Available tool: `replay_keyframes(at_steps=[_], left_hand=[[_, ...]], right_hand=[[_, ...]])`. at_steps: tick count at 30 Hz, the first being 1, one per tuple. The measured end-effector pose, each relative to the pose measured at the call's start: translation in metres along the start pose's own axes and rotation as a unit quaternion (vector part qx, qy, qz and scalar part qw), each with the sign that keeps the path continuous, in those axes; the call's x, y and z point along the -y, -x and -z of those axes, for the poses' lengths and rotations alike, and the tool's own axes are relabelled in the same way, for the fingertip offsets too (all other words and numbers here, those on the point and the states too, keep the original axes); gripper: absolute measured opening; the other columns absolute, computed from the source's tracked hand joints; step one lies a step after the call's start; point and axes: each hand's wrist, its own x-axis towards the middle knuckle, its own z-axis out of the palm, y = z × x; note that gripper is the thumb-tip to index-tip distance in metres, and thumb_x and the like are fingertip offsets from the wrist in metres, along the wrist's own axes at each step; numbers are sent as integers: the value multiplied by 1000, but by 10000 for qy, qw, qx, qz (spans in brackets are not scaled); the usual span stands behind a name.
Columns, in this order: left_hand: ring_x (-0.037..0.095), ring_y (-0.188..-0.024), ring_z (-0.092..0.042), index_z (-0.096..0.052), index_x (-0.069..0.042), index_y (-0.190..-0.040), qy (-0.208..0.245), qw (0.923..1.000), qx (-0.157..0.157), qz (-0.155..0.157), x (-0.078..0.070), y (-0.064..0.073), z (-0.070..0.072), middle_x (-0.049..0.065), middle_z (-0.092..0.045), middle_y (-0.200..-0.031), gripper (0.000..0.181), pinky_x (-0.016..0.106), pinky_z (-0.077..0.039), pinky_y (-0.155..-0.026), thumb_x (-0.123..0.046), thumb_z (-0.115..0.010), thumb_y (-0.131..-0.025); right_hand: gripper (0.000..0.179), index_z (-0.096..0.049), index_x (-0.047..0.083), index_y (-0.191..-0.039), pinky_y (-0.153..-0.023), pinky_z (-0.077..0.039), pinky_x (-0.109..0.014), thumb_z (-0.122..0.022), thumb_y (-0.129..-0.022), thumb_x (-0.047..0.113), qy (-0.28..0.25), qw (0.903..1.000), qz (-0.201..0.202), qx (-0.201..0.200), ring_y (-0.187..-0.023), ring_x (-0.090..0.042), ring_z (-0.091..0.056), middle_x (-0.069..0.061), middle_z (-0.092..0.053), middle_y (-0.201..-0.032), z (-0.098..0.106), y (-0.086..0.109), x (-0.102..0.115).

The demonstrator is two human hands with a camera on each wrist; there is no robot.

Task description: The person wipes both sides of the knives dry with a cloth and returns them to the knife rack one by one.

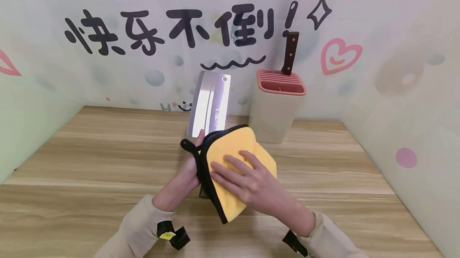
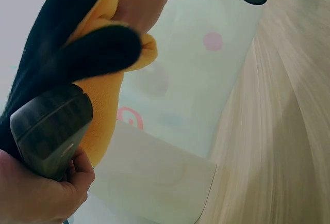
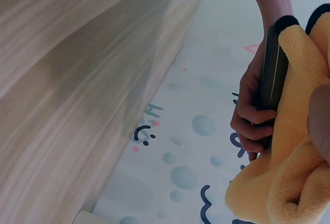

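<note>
My left hand [image 1: 187,170] grips the dark handle [image 2: 51,131] of a cleaver, its fingers [image 3: 252,126] curled around the handle. The broad, shiny cleaver blade [image 1: 209,104] points up and away, above the table's far part. A yellow cloth [image 1: 233,146] with a black border and hanging loop drapes over the handle area and hides the base of the blade. My right hand [image 1: 251,184] holds this cloth from the right, its fingers spread across the top face. Bunched folds of the cloth [image 3: 294,188] hang beneath that hand.
At the back right stands a cream knife block [image 1: 274,114] with a pink slotted top. A brown-handled knife [image 1: 290,54] is upright in it. The wood-grain table [image 1: 108,150] ends at a printed wall covering [image 1: 143,74] behind and on both sides.
</note>
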Motion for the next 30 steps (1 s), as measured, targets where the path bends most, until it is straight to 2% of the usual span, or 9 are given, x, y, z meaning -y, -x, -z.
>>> replay_keyframes(at_steps=[7,11,16,25,27,30], left_hand=[[8,-72,-53,-54,-9,-101,-646,9950,-742,-181,6,-2,-1,-4,-56,-80,53,21,-44,-69,-53,-28,-91],[7,-76,-51,-50,-5,-110,-1031,9902,-883,-314,6,-2,0,-4,-53,-86,57,19,-42,-71,-54,-28,-91],[6,-83,-52,-44,-8,-122,-1332,9884,-585,-433,6,-1,0,-2,-50,-96,55,20,-42,-76,-49,-22,-94],[9,-93,-49,-37,-13,-130,-1677,9845,-146,-496,4,0,1,4,-45,-111,61,25,-38,-84,-56,-16,-92],[8,-95,-49,-35,-13,-132,-1677,9849,6,-429,3,1,2,3,-46,-114,60,24,-38,-86,-55,-18,-92],[7,-92,-55,-37,-3,-128,-1686,9848,351,-234,2,4,5,2,-53,-108,59,23,-44,-84,-50,-30,-93]], right_hand=[[37,-63,13,-111,-87,-42,-41,-31,-93,4,49,9996,-270,24,-103,-22,-54,-1,-58,-118,-3,-2,-5],[37,-63,13,-111,-88,-42,-41,-31,-93,4,30,9990,-427,94,-103,-22,-54,-2,-58,-118,-5,-3,-7],[40,-61,13,-114,-89,-41,-41,-28,-94,3,24,9977,-648,188,-104,-22,-53,-1,-57,-119,-5,-3,-10],[40,-60,14,-115,-89,-41,-41,-28,-95,3,95,9964,-822,177,-105,-21,-53,1,-57,-119,-8,-2,-15],[38,-61,15,-114,-89,-41,-41,-31,-93,4,147,9959,-881,150,-105,-21,-53,1,-58,-118,-8,-2,-17],[37,-61,15,-114,-88,-41,-41,-35,-90,5,166,9955,-923,153,-104,-22,-53,1,-58,-118,-7,-2,-19]])
